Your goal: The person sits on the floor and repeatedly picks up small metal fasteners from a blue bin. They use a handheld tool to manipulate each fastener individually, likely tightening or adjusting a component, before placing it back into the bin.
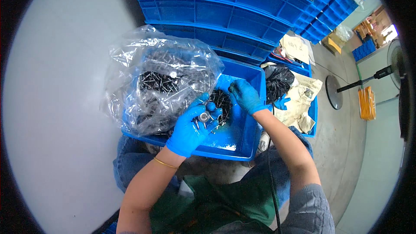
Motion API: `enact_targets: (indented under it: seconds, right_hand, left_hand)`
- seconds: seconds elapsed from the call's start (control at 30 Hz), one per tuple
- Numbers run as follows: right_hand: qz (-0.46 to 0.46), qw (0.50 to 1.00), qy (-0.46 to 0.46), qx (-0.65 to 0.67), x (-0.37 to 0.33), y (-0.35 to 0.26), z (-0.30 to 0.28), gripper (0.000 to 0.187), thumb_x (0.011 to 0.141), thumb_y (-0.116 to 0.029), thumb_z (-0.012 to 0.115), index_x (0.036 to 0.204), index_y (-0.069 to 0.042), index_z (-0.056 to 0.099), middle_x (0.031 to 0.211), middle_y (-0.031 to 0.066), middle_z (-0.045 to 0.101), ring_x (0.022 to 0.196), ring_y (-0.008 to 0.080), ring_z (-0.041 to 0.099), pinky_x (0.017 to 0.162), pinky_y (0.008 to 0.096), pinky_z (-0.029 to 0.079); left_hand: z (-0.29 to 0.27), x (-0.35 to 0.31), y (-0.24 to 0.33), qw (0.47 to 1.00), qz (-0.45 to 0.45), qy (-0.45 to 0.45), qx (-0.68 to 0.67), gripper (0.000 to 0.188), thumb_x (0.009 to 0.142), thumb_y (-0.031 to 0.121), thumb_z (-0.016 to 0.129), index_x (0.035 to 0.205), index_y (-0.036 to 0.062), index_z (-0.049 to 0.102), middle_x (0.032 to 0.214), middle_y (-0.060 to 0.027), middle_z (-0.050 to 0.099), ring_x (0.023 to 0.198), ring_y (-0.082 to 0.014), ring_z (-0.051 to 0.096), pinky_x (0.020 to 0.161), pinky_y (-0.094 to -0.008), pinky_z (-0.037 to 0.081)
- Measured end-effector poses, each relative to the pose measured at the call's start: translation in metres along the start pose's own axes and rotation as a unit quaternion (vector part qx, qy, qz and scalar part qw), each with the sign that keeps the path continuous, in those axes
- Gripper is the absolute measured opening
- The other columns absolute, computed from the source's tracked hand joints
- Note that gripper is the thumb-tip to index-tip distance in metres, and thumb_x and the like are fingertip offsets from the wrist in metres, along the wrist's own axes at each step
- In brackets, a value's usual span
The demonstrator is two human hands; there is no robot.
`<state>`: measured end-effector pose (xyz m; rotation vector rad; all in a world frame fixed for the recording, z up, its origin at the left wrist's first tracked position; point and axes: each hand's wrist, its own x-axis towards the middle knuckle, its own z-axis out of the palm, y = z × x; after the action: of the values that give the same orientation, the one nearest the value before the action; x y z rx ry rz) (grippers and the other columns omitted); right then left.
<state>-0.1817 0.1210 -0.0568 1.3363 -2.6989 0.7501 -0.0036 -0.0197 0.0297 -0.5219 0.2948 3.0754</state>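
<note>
My left hand (pixel 190 129), in a blue glove, is cupped palm up with its fingers curled round several shiny bolt-like metal parts (pixel 203 117) with round heads. My right hand (pixel 248 96), also gloved in blue, is closed over the right side of a blue plastic tray (pixel 256 123); what its fingers hold, if anything, is hidden. Between both hands, a pile of dark bolt-like parts (pixel 222 103) lies in the tray. A clear plastic bag (pixel 123 67) full of similar parts (pixel 159 82) fills the tray's left side.
Stacked blue crates (pixel 208 11) rise right behind the tray. To its right are a black plastic bag (pixel 278 80) and crumpled cream paper (pixel 299 104) in another blue crate. A floor fan (pixel 364 81) stands further right. A dark cord (pixel 273 182) hangs beside my right arm.
</note>
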Motion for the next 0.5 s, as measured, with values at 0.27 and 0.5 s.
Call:
enact_targets:
  seconds: [0.27,0.5]
  right_hand:
    - [0.378,0.417,-0.092,0.821,-0.04,-0.091,-0.075,0.016,0.084,-0.021,0.044,0.088,-0.007,0.05,0.066,0.0004,0.049,0.052,0.007,0.043,0.043,0.0173,0.033]
    - [0.412,0.322,-0.129,0.842,-0.048,-0.106,-0.073,0.018,0.086,-0.022,0.04,0.09,-0.006,0.049,0.059,0.0007,0.049,0.045,0.0056,0.043,0.037,0.0159,0.034]
  left_hand:
    - [-0.005,0.002,-0.007,0.982,-0.011,0.069,0.176,0.03,0.079,0.006,0.05,0.108,0.0092,0.046,0.084,-0.0044,0.052,0.066,-0.0109,0.05,0.046,-0.0168,0.039]
    - [0.011,0.001,-0.027,0.888,0.049,0.093,0.447,0.013,0.08,0.011,0.05,0.091,0.0057,0.054,0.073,0.0,0.053,0.065,-0.0051,0.048,0.05,-0.0155,0.037]
